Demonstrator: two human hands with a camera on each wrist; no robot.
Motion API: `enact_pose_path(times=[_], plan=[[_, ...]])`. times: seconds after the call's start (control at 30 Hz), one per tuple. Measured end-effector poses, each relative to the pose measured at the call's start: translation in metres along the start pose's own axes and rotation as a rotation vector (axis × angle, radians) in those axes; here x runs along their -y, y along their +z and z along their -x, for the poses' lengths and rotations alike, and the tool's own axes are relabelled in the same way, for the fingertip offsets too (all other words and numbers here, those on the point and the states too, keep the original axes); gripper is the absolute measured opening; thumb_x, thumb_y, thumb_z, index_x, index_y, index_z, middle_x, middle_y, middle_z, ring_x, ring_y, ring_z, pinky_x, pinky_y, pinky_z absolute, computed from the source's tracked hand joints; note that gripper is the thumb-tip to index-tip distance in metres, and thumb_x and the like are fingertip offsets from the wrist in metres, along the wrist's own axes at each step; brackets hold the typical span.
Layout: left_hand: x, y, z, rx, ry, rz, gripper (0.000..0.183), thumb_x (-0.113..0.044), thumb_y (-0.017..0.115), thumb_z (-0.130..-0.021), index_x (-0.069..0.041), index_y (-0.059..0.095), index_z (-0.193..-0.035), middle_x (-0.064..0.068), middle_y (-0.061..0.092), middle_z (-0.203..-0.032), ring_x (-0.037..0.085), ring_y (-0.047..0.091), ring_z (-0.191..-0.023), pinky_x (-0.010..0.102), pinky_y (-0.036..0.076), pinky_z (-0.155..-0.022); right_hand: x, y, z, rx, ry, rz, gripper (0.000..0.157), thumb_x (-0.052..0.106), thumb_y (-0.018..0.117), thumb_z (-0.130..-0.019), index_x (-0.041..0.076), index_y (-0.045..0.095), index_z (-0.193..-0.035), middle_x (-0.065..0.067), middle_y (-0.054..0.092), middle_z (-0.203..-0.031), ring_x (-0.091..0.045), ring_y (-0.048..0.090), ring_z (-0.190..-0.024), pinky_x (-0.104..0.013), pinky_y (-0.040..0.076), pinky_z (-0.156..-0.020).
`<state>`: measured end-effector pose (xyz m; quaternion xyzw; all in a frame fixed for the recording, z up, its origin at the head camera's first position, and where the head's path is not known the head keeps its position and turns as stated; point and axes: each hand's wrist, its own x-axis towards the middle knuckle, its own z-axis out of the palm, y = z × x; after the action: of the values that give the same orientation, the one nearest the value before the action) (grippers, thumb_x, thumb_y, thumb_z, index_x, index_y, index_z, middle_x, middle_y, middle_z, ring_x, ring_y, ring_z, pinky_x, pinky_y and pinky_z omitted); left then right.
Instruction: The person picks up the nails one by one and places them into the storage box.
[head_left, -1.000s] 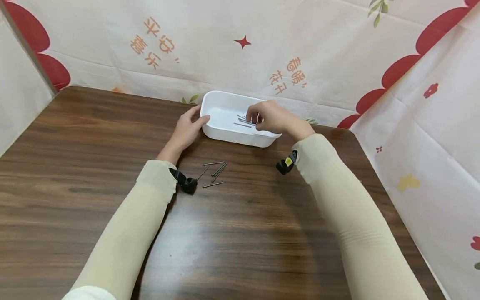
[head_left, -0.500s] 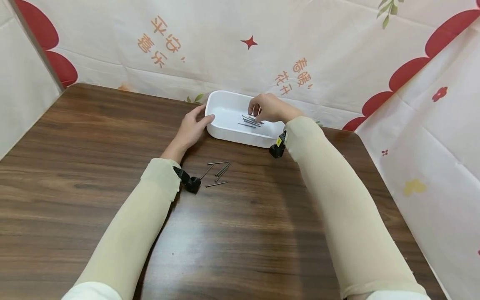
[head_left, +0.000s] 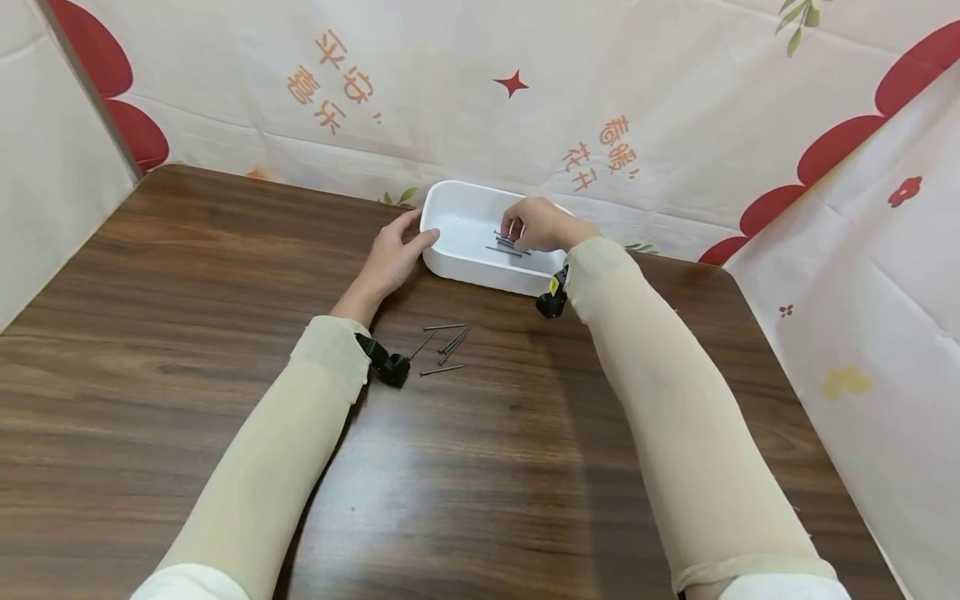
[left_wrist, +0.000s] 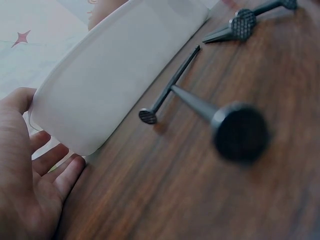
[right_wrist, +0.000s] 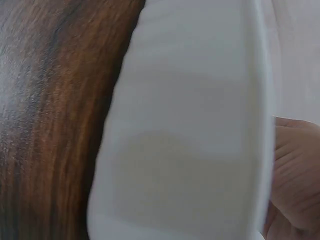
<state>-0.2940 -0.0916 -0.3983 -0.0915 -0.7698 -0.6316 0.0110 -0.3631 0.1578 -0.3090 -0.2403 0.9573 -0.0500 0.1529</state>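
A white plastic box [head_left: 480,272] stands near the far edge of the table, with several nails [head_left: 504,252] lying in it. My left hand [head_left: 390,258] grips its left end, thumb over the rim and the other fingers against the outside; the left wrist view shows this hand [left_wrist: 32,165] close up. My right hand [head_left: 543,225] reaches inside with bent fingers, fingertips right at the nails. Whether it pinches one I cannot tell. From the right wrist, the box wall [right_wrist: 185,120] hides the fingers.
Several more nails [head_left: 442,369] lie loose on the brown wooden table [head_left: 465,467], in front of the box and beside my left wrist. A patterned white cloth [head_left: 450,108] hangs just behind the table, and another stretch [head_left: 862,292] runs along the right side.
My right hand has shifted slightly left and down over the nails in the box. The left hand keeps its grip on the box. The head view has turned a little left.
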Motion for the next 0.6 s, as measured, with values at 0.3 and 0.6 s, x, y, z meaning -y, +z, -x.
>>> enact_pose_path(times=[0.3, 0.6], plan=[[-0.002, 0.002, -0.001, -0.001, 0.004, 0.002, 0.062, -0.036, 0.057, -0.101, -0.014, 0.041, -0.156, 0.011, 0.049, -0.154, 0.028, 0.055, -0.134, 0.044, 0.047, -0.111, -0.009, 0.014, -0.007, -0.008, -0.002, -0.005, 0.023, -0.004, 0.065, -0.082, 0.002, 0.071, -0.104, -0.011, 0.067, -0.097, -0.022, 0.058, -0.093, -0.033, 0.046, -0.083], [-0.001, 0.0, 0.0, -0.001, -0.003, -0.006, 0.062, -0.037, 0.057, -0.101, -0.015, 0.04, -0.156, 0.011, 0.048, -0.155, 0.028, 0.055, -0.134, 0.044, 0.047, -0.111, -0.008, 0.011, -0.005, -0.007, 0.0, 0.004, 0.022, -0.002, 0.065, -0.083, 0.003, 0.071, -0.104, -0.012, 0.069, -0.1, -0.023, 0.061, -0.094, -0.034, 0.048, -0.083]])
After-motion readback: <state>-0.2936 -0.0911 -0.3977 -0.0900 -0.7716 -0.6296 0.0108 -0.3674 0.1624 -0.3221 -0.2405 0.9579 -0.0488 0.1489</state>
